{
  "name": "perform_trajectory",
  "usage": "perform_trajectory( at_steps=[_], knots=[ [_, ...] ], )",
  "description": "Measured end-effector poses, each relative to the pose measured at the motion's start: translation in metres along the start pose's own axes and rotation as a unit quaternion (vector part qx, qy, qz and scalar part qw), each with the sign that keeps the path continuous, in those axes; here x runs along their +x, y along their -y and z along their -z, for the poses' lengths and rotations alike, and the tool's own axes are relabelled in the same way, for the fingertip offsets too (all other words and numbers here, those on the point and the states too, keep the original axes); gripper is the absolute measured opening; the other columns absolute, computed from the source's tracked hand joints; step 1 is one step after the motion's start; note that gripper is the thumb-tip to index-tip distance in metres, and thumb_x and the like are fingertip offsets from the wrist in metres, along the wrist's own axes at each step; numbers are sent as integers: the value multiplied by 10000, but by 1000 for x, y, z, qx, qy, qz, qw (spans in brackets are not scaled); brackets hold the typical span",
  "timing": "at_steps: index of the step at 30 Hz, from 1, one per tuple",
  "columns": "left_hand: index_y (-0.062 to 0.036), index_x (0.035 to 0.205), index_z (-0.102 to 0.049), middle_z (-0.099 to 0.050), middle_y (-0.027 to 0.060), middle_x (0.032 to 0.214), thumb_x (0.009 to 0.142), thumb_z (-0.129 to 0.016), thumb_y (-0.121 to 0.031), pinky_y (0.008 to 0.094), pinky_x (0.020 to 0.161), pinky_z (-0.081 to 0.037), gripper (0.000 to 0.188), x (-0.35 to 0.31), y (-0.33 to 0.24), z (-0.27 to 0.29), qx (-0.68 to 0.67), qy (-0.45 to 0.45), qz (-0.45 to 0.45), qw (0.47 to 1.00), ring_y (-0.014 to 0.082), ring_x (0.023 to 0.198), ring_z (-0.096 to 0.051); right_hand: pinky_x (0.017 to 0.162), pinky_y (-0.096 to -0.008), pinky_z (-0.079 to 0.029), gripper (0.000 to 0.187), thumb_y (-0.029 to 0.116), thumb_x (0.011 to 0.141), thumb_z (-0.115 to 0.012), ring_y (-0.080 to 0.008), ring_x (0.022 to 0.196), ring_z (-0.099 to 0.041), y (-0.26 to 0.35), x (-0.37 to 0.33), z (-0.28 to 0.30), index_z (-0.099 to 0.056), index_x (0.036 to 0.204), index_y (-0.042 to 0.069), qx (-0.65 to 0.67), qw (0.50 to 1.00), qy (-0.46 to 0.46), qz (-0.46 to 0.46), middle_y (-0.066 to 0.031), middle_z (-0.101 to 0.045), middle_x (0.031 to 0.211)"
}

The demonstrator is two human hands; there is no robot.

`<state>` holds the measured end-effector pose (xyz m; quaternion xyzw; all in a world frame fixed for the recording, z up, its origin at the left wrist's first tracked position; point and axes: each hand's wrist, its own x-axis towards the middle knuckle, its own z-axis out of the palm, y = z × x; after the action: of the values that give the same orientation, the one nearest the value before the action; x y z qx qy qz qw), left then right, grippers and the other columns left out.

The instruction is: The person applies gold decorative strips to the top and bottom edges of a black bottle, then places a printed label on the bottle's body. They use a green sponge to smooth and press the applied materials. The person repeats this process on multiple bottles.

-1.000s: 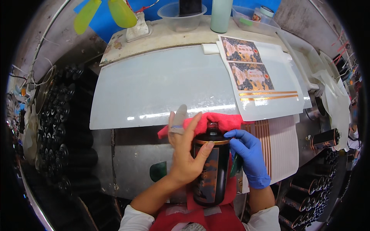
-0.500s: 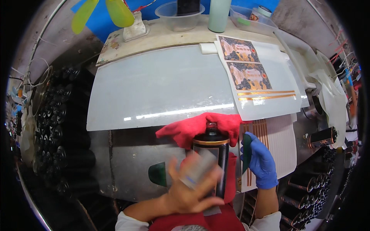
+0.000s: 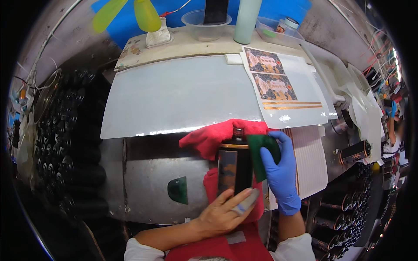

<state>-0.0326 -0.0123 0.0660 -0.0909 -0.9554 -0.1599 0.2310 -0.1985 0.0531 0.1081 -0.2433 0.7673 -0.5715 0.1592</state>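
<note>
A dark bottle (image 3: 228, 168) with a gold shoulder band and a patterned label panel lies on a red cloth (image 3: 204, 137), its neck pointing away from me. My left hand (image 3: 224, 214) is bare apart from a grey wrap on a finger; its fingers curl over the bottle's lower end. In a blue glove, my right hand (image 3: 282, 176) grips a thin green scraper (image 3: 258, 162) beside the bottle's right side. Whether the scraper touches the glass I cannot tell. A second green scraper (image 3: 177, 191) lies on the metal tabletop to the left.
A pale board (image 3: 174, 95) spans the far side, with printed decal sheets (image 3: 300, 115) on its right. Dark bottles are stacked at left (image 3: 65, 143) and right (image 3: 328, 215). One bottle (image 3: 355, 151) lies apart. A fan (image 3: 147, 17) and clear bowl (image 3: 204, 32) stand behind.
My left hand has come down from a blur above the bottle onto its lower end. My right hand has brought the green scraper left and away from me, up beside the bottle.
</note>
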Motion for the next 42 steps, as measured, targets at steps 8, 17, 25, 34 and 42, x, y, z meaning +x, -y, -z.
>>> perform_trajectory(
  at_steps=[8,17,25,34,42],
  knots=[
    [-102,1217,-571,-576,11,1202,815,-607,-420,676,1015,-44,514,-20,-23,-3,-69,-92,127,985,314,1304,-354,794,-235,-476,352,24,846,-583,-136,912,-572,10,-3,10,-461,1176,33,90,995,-33,24,-83,-573,1017],
    [35,1302,-395,-317,386,1311,692,-707,-512,589,999,-263,876,-31,-4,-23,-167,-52,151,973,532,1242,-297,861,-254,-438,332,53,847,-588,-130,995,-528,-34,4,14,-472,1158,49,162,984,26,-68,-76,-543,1056],
    [-29,1333,-402,-347,359,1317,744,-636,-550,596,1050,-63,820,8,-18,-4,75,100,110,986,500,1278,-274,729,-295,-497,343,122,832,-613,-199,847,-639,7,8,-1,-508,1153,69,-8,995,10,104,-120,-625,945],
    [7,1420,-91,-154,412,1372,687,-751,-465,584,1017,-235,1093,-45,-8,-26,-282,-21,245,927,568,1262,-216,787,-264,-480,325,70,844,-596,-129,893,-580,-46,1,21,-504,1155,54,72,997,-13,4,-71,-595,997],
    [44,1410,-51,-250,388,1352,681,-759,-456,527,1012,-281,1132,-36,-3,-34,-167,-23,160,973,538,1249,-283,800,-271,-474,331,105,833,-620,-164,913,-590,-36,7,9,-510,1140,48,116,992,30,28,-92,-601,999]
  ],
)
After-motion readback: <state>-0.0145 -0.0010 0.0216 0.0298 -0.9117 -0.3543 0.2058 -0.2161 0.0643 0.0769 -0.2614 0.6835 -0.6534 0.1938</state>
